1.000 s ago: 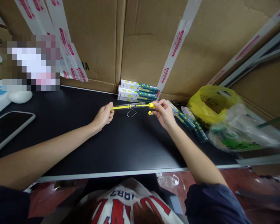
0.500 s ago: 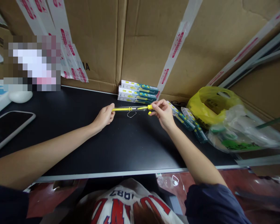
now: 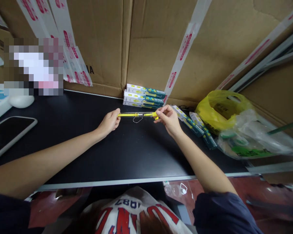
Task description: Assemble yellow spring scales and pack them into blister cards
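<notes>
A slim clear tube with a yellow strip inside, a spring scale (image 3: 136, 114), lies level between my two hands over the black tabletop. My left hand (image 3: 109, 122) is closed around its left end. At the other end, my right hand (image 3: 170, 119) pinches the yellow end cap (image 3: 154, 114) between thumb and finger, against the tube's mouth. A second small yellow piece (image 3: 156, 118) shows under those fingertips; whether it is loose cannot be made out. Just below the tube, a bent wire hook (image 3: 137, 120) rests on the table.
Printed spring scale boxes (image 3: 144, 96) are stacked against the cardboard behind. More such boxes (image 3: 190, 122) lie right of my right hand, beside a yellow plastic bag (image 3: 222, 110) and a clear bag (image 3: 256, 139). A phone-like device (image 3: 12, 135) lies left; the table's pale edge (image 3: 117, 183) runs in front.
My right hand has shifted slightly left, bringing the yellow cap up to the tube's right end. The inner yellow rod has gone further into the tube. My left hand stays put.
</notes>
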`<state>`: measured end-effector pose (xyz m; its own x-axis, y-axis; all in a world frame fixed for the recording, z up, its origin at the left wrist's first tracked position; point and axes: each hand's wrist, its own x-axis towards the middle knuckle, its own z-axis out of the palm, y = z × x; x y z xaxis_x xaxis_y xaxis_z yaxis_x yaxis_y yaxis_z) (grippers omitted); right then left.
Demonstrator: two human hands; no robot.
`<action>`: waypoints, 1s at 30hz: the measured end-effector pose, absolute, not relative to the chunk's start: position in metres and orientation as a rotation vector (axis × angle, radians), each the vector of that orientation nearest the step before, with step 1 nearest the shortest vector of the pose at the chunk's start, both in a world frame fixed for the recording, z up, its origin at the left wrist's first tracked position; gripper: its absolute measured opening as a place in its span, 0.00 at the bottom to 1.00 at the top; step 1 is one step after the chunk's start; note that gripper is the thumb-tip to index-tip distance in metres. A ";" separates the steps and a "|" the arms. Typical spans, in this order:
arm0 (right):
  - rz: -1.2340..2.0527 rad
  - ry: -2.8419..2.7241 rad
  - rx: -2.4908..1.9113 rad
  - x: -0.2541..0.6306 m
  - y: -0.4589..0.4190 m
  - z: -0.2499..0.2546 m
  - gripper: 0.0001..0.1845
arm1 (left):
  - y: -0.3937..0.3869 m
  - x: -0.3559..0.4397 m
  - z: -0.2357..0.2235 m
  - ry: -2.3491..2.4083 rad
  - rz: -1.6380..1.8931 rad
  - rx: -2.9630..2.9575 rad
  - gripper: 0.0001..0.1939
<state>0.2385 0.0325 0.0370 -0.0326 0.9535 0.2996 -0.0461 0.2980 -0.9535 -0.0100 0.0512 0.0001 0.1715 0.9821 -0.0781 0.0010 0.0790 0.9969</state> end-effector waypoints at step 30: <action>0.894 -1.409 -1.111 0.239 0.034 0.034 0.21 | 0.049 -0.009 0.001 1.097 1.019 1.280 0.17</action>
<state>0.2391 0.0337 0.0343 0.0163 0.9579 0.2867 0.1485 0.2812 -0.9481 -0.0095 0.0486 0.0007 0.1979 0.9791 -0.0464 0.0258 0.0421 0.9988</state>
